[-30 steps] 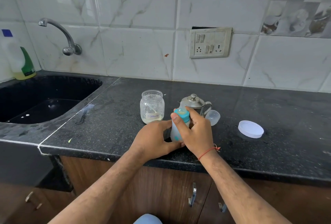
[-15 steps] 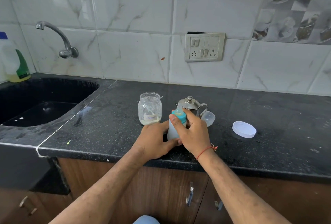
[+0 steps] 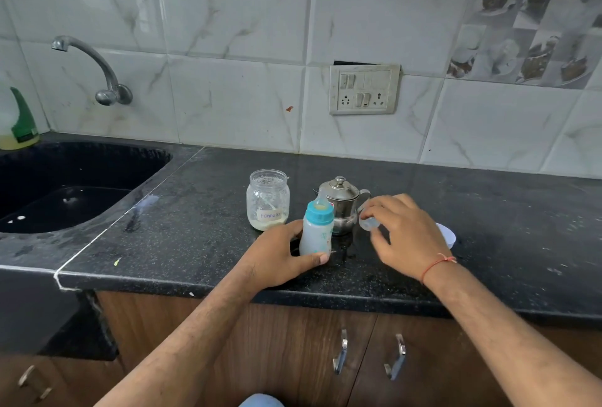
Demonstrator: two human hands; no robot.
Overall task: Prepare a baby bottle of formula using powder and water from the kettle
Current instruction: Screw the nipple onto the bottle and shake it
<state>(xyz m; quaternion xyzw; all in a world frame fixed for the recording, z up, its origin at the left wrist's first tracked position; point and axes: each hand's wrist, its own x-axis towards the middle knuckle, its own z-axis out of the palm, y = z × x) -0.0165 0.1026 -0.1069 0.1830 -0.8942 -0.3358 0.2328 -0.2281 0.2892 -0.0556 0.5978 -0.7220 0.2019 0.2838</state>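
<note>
On the black countertop (image 3: 182, 243), the left hand (image 3: 280, 256) grips the upright baby bottle (image 3: 317, 230) before the steel kettle (image 3: 340, 203); the right hand (image 3: 407, 234) apparently pinches its clear cap (image 3: 368, 222), best lowered squarely over the teat.

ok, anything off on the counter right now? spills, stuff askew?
Nothing serious. Pale smears or powder mark the countertop near the sink edge, with a small yellowish fleck nearer the front. The formula jar stands open. The baby bottle is upright in the left hand; the kettle has its lid on.
</note>
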